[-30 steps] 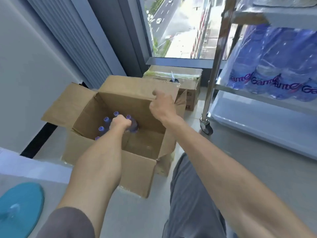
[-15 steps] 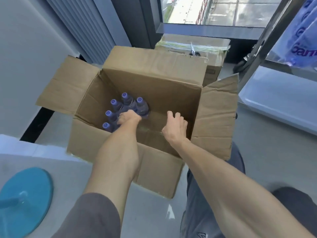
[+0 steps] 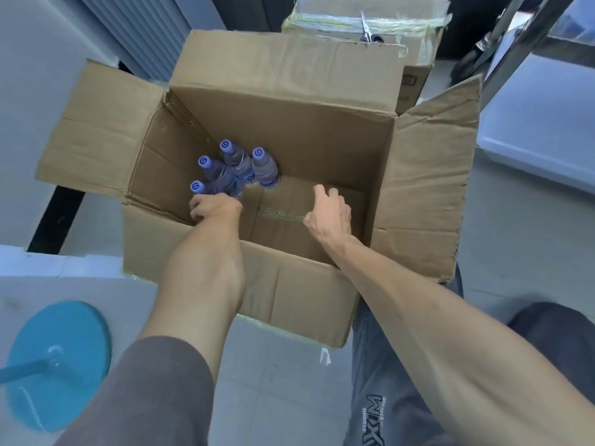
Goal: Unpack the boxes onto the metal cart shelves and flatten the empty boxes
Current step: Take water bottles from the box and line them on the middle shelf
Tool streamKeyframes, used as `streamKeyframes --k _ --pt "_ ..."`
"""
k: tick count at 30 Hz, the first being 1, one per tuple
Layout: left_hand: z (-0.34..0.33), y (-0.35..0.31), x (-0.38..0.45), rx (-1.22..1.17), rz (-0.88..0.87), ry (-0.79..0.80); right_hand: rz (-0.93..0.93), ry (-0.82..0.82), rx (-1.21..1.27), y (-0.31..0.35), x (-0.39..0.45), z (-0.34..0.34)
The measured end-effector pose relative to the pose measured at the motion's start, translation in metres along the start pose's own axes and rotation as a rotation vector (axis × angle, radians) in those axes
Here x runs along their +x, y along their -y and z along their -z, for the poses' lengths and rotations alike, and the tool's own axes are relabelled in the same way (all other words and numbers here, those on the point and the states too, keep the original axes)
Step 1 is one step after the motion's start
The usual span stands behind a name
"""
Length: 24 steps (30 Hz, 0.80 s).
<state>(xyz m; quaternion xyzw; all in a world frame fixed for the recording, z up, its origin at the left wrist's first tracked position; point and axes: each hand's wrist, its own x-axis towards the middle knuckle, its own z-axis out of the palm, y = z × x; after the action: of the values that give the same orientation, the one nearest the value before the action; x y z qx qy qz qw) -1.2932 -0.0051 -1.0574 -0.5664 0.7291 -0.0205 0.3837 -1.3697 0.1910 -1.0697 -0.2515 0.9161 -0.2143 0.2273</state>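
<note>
An open cardboard box stands on the floor with all flaps folded out. Several water bottles with purple caps stand bunched in its left part; the rest of the box floor is bare. My left hand reaches in and curls its fingers round the nearest bottle, whose cap it hides. My right hand hovers inside the box to the right of the bottles, fingers loosely bent, holding nothing. The metal cart's post and a white lower shelf show at the upper right.
A second, taped box sits behind the open one, with scissors on top. A teal round base lies at the lower left. A grey wall and ribbed panel are on the left. My knees are close to the box's near side.
My view has leaned in over the box. My right hand left the far flap and went down inside. My left hand shifted from the middle bottles to the nearest one.
</note>
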Motion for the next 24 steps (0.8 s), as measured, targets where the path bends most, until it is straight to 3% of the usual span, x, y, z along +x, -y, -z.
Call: streamKeyframes --k 7,15,18,20,24 --pt "-0.003 -0.007 -0.013 0.069 -0.026 0.075 -0.003 0.068 0.024 0.000 -0.004 -0.002" --pt "0.011 0.004 -0.027 -0.337 -0.130 -0.089 -0.086 0.053 0.156 0.003 -0.007 0.005" --pt "0.047 0.011 -0.045 -0.618 -0.196 -0.040 -0.103 0.041 0.268 0.008 -0.002 0.028" --pt "0.084 0.017 -0.064 -0.780 -0.274 0.099 -0.139 0.001 0.442 0.011 0.005 0.054" --pt "0.178 0.026 -0.107 -0.782 -0.519 0.129 -0.026 -0.049 0.730 0.011 0.014 0.124"
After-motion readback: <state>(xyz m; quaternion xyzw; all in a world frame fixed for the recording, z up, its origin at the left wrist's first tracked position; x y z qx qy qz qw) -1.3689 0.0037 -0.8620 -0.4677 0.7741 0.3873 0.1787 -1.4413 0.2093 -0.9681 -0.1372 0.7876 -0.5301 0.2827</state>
